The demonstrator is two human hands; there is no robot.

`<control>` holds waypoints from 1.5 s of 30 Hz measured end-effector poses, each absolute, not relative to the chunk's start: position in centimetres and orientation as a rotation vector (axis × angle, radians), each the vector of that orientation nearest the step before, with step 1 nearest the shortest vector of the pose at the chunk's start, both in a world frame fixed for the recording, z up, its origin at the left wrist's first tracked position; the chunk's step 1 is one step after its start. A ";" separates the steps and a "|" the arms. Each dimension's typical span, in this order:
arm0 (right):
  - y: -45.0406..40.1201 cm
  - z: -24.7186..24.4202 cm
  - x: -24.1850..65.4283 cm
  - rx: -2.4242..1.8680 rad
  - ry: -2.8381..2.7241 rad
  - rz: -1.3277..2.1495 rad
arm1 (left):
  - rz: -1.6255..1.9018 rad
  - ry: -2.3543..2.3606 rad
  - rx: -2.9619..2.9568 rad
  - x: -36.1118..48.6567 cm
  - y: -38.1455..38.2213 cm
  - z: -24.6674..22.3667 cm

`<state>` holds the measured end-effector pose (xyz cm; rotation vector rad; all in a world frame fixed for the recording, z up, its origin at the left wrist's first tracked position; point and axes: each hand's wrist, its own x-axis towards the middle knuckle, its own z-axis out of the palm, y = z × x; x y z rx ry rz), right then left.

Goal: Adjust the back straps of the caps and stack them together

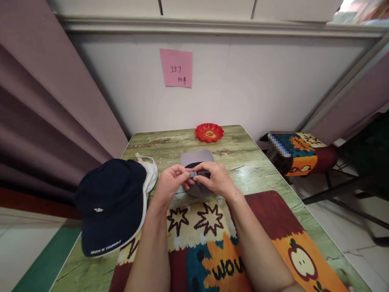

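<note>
The left hand (170,181) and right hand (219,178) are pinching the strap (192,174) of the grey cap (199,190), which is lying over the table (246,162); whether its ends are joining or parting is hard to tell. The navy cap (112,196) is sitting untouched.

Looks like room in home. Mauve curtains (39,77) hang at left, more purple cloth (355,107) at right. Small wood-patterned table (161,142) against pale wall (237,81) below ledge (212,26). Bright apple-print mat (264,209) on table, matching one (323,158) at right. Red scalloped dish (199,133) near wall. Pale floor tiles (331,229). Handwritten pink note (176,61) gives no clear sign of office or shop.
</note>
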<state>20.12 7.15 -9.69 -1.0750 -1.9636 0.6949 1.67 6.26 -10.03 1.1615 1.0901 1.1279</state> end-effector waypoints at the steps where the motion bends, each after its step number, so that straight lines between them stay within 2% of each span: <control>1: 7.2 -9.8 20.3 -1.063 -1.952 0.724 | 1.135 1.097 1.158 1.6 6.3 -10.0; 9: 8.0 -10.9 22.7 -1.223 -1.977 0.997 | 1.169 1.143 1.134 0.5 6.5 -10.2; 17: 8.5 -11.2 22.1 -1.082 -1.659 1.129 | 1.177 1.079 1.250 0.3 6.7 -10.6; 26: 7.8 -10.0 21.6 -1.158 -1.827 0.861 | 1.182 1.103 1.277 2.3 6.4 -10.1; 37: 7.4 -10.2 20.3 -1.227 -1.862 0.823 | 1.043 1.176 1.371 2.6 6.4 -10.4; 45: 7.4 -10.1 20.5 -1.173 -1.996 0.866 | 1.085 1.176 1.325 2.3 6.4 -10.3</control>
